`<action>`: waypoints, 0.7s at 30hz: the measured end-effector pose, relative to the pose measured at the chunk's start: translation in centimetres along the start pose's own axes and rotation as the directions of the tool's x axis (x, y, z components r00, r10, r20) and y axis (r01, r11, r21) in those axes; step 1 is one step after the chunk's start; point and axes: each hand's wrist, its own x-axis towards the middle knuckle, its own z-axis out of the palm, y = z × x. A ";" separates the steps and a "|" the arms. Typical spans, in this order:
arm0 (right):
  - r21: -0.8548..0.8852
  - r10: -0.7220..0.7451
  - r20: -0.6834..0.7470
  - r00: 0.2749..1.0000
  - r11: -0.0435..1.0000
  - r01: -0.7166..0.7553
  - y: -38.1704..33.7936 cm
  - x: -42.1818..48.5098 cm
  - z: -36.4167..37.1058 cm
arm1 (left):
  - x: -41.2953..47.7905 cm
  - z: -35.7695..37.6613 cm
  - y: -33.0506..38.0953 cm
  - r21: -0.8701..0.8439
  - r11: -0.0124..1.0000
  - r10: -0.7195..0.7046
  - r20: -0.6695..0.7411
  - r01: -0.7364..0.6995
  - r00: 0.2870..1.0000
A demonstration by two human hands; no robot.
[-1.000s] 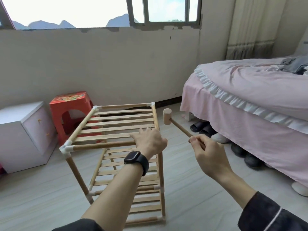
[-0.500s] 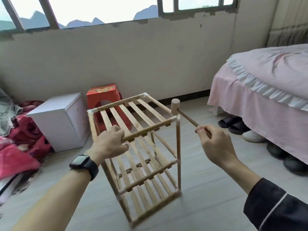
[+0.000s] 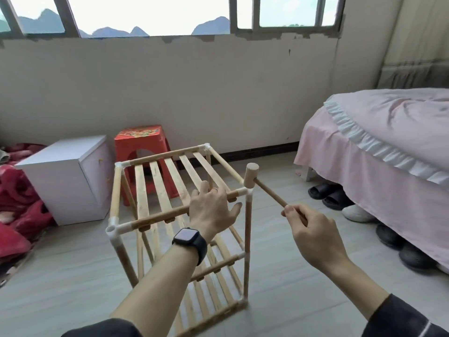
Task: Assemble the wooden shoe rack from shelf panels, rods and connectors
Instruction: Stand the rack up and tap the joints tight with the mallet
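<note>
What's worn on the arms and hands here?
The left hand has a thin ring; black smartwatch on its wrist. The right hand shows no jewellery. Dark left sleeve; dark right sleeve with a pale stripe.

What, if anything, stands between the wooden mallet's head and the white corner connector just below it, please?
Nothing visible does. The wooden mallet, held by the right hand, hovers head-down just above the corner connector. The left hand rests on the front rod beside it, thumb near but off to the side.
</note>
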 end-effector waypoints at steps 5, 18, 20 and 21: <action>-0.063 -0.073 -0.048 0.996 0.996 0.070 -0.5 0.1 -1.5 | -0.8 0.9 -0.5 -0.039 0.998 -0.048 -0.277 0.039 0.960; -0.036 -0.278 -0.118 0.953 0.961 0.275 -2.3 -0.2 -1.6 | -1.4 1.7 -0.7 -0.078 0.991 -0.133 -0.381 0.111 0.915; -0.033 -0.326 -0.167 0.931 0.945 0.325 -2.5 -0.2 -1.6 | -1.4 1.6 -0.7 -0.089 0.991 -0.129 -0.390 0.102 0.912; -0.089 -0.285 -0.087 0.955 0.957 0.277 -2.3 0.0 -1.4 | -1.5 1.7 -0.7 -0.094 0.991 -0.124 -0.395 0.095 0.910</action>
